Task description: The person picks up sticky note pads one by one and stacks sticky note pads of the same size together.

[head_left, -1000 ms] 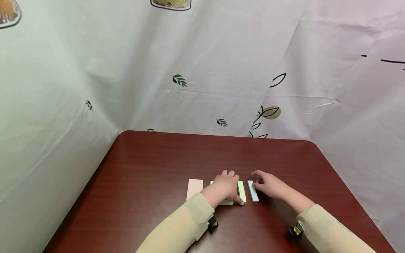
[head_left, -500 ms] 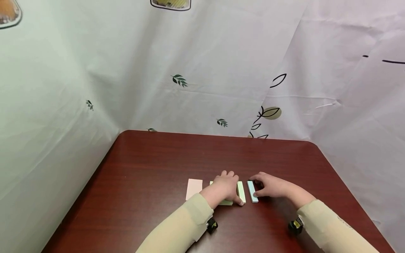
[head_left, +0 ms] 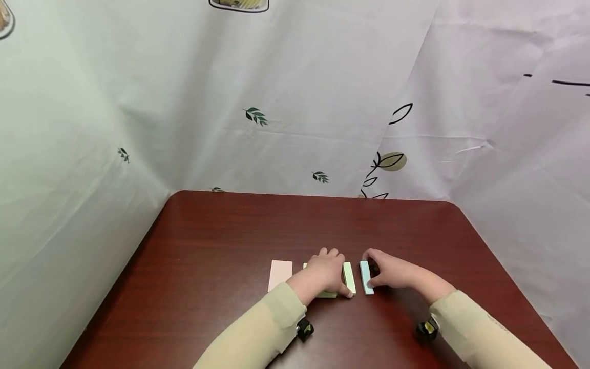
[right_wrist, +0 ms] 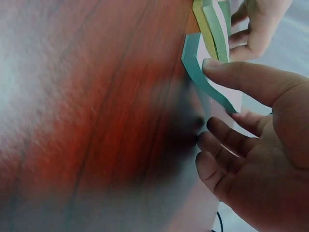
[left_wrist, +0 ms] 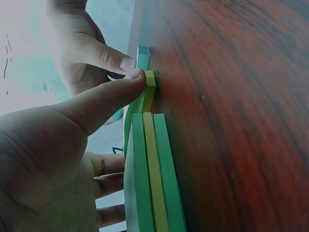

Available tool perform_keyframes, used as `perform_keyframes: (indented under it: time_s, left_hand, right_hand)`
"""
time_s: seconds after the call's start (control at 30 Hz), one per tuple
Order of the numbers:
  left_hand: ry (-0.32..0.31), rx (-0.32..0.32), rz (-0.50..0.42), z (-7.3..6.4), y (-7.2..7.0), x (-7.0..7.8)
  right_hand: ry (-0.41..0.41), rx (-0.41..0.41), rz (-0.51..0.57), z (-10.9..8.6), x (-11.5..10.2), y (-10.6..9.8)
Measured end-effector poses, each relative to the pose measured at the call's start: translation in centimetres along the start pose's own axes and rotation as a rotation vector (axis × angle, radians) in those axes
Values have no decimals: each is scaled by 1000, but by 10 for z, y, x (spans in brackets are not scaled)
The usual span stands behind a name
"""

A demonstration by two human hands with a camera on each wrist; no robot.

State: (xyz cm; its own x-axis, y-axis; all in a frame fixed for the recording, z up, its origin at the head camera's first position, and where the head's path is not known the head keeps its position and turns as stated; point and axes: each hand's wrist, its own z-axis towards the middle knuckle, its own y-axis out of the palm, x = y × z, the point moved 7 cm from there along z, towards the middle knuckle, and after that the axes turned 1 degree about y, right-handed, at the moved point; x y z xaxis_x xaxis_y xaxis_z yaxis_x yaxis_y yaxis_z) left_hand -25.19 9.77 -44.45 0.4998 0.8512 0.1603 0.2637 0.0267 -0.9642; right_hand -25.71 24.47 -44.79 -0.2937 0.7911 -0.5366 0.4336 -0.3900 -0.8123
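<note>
My right hand holds a narrow light-blue block lengthwise, thumb by its near end and index finger at its far end. In the right wrist view the thumb rests on the blue block; the other fingers curl free. My left hand spans a narrow pale-green block, its thumb at the near end and a fingertip at the far end. Under that palm lies a wider green stack, mostly hidden. The left wrist view shows the stack layered green, yellow and green.
A flat pink rectangular piece lies left of the left hand. Everything sits on a dark red-brown wooden table. White patterned cloth hangs behind and at both sides of the table.
My right thumb has slid to the blue block's near end, and the index finger has come onto its far end. My left hand stays in place. The head view has shifted slightly.
</note>
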Motion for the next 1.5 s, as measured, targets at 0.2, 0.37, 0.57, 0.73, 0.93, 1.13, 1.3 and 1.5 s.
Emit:
perform_keyframes:
  time_s: [0.2, 0.37, 0.57, 0.73, 0.93, 1.13, 1.3, 1.5]
  left_hand:
    - [-2, -2, -1, 1, 2, -1]
    - [-1, 2, 1, 3, 4, -2]
    - [6, 11, 7, 3, 2, 0]
    - [10, 23, 4, 1, 1, 2]
    - [17, 32, 5, 0, 2, 1]
    - [29, 45, -3, 1, 5, -2]
    - [31, 37, -18, 3, 8, -4]
    - [42, 57, -65, 2, 7, -4]
  right_hand:
    - [-16, 58, 109, -2, -4, 2]
    - [-40, 88, 266, -4, -10, 1]
    - [17, 125, 523, 0, -10, 0]
    - [111, 79, 655, 5, -7, 12]
    - [177, 69, 643, 7, -8, 24]
    - [206, 106, 575, 10, -11, 26]
    - [210, 135, 534, 12, -12, 25]
    - [215, 160, 529, 11, -12, 25]
